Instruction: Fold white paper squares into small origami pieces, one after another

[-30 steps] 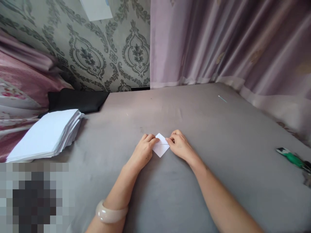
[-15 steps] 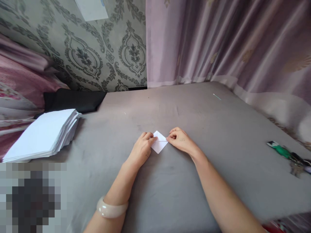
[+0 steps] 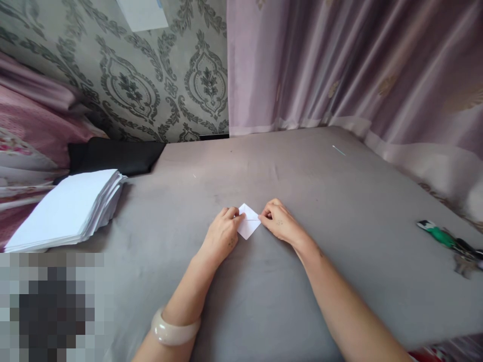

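A small folded piece of white paper (image 3: 248, 229) lies on the grey cloth, turned like a diamond, with crease lines across it. My left hand (image 3: 223, 232) grips its left corner, the thumb resting on top and the fingers curled. At the opposite corner, my right hand (image 3: 279, 221) pinches the paper's edge between thumb and forefinger. The fingers hide both side corners. A pale bangle (image 3: 175, 329) circles my left wrist.
To the left sits a thick stack of white paper (image 3: 68, 206), with a folded black cloth (image 3: 116, 156) behind it. Keys with a green tag (image 3: 441, 236) lie at the right. A cotton swab (image 3: 338, 150) rests near the curtain (image 3: 302, 65).
Both hands hold the paper at the same two corners as before. My right hand has shifted very slightly; otherwise little differs.
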Available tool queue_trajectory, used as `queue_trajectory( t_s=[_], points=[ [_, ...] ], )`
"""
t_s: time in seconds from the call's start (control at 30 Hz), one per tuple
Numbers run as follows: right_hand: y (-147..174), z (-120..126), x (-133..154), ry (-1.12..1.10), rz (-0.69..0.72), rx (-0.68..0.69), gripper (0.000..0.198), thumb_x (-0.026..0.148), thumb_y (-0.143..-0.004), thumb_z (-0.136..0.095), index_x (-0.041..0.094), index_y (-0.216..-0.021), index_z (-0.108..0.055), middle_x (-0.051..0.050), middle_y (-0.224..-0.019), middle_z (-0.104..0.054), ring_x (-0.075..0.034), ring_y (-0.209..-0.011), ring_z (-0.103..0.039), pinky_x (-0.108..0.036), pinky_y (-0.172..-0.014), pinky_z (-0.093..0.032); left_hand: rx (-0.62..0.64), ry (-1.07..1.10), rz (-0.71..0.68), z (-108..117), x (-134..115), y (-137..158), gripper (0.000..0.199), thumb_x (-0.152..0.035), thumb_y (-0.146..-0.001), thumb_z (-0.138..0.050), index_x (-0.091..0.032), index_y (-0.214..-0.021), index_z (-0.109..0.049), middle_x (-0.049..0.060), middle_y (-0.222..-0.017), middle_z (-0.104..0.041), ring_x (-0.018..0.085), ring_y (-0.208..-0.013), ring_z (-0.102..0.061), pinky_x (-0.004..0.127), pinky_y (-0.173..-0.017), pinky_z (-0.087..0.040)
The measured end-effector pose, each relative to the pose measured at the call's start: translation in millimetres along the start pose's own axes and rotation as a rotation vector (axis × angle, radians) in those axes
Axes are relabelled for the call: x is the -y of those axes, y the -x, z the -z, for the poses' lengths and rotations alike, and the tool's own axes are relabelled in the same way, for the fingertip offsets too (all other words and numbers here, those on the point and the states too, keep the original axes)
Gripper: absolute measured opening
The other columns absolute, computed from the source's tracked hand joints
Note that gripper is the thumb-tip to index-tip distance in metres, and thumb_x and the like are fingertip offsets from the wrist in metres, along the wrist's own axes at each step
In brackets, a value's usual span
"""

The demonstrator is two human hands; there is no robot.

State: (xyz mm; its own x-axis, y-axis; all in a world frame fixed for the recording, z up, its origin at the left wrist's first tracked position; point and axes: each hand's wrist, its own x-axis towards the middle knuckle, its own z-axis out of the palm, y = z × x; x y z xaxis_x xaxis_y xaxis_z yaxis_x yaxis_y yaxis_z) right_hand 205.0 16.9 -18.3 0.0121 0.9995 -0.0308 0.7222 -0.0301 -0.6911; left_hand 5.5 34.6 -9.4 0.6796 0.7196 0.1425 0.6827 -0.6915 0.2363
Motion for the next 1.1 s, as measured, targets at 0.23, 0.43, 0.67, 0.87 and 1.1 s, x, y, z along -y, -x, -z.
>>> queue_trajectory(
  t_s=[0.23, 0.43, 0.67, 0.87, 1.1],
  points=[
    [-1, 4, -1, -0.129, -0.032, -0.098, 0.011, 0.021, -0.081, -0.05, 0.02, -0.089, -0.058, -0.001, -0.086, -0.06, -0.012, -0.076, -0.059, -0.026, -0.074, -0.045, 0.044, -0.09, 0.019, 2, -6, -1, 0.047, 0.002, -0.076, -0.036, -0.015, -0.114, -0.058, 0.011, -0.105, -0.057, 0.022, -0.089, -0.049, 0.033, -0.08, -0.046],
    [10, -8, 24, -0.15, 0.095, -0.151, 0.025, 0.011, -0.084, -0.038, 0.019, -0.097, -0.057, -0.004, -0.093, -0.065, -0.014, -0.088, -0.061, -0.027, -0.081, -0.045, 0.008, -0.066, 0.028, 1, -8, 1, 0.044, 0.0, -0.077, -0.038, -0.018, -0.112, -0.06, 0.01, -0.101, -0.057, 0.022, -0.088, -0.049, 0.033, -0.079, -0.046],
    [27, -18, 42, 0.264, 0.236, -0.042, 0.035, 0.007, -0.089, -0.03, 0.014, -0.112, -0.056, -0.011, -0.104, -0.059, -0.019, -0.099, -0.053, -0.03, -0.084, -0.042, -0.151, 0.476, 0.211, -5, 10, -2, 0.048, 0.001, -0.072, -0.035, -0.017, -0.104, -0.066, 0.007, -0.097, -0.064, 0.018, -0.091, -0.057, 0.031, -0.084, -0.047],
    [36, -23, 57, 0.51, 0.289, -0.036, 0.035, 0.026, -0.095, -0.035, 0.021, -0.125, -0.053, -0.011, -0.106, -0.056, -0.023, -0.094, -0.049, -0.033, -0.08, -0.043, -0.464, 0.927, 0.76, -15, 38, -4, 0.042, -0.009, -0.067, -0.037, -0.01, -0.096, -0.067, 0.01, -0.089, -0.068, 0.017, -0.079, -0.064, 0.026, -0.065, -0.052],
    [39, -30, 65, 0.611, 0.306, -0.038, 0.042, 0.04, -0.095, -0.034, 0.03, -0.134, -0.047, -0.012, -0.104, -0.052, -0.024, -0.092, -0.047, -0.035, -0.077, -0.042, -0.521, 0.921, 0.826, -15, 45, -2, 0.039, -0.014, -0.065, -0.04, -0.01, -0.093, -0.068, 0.01, -0.087, -0.07, 0.018, -0.077, -0.065, 0.026, -0.063, -0.053]
  ],
)
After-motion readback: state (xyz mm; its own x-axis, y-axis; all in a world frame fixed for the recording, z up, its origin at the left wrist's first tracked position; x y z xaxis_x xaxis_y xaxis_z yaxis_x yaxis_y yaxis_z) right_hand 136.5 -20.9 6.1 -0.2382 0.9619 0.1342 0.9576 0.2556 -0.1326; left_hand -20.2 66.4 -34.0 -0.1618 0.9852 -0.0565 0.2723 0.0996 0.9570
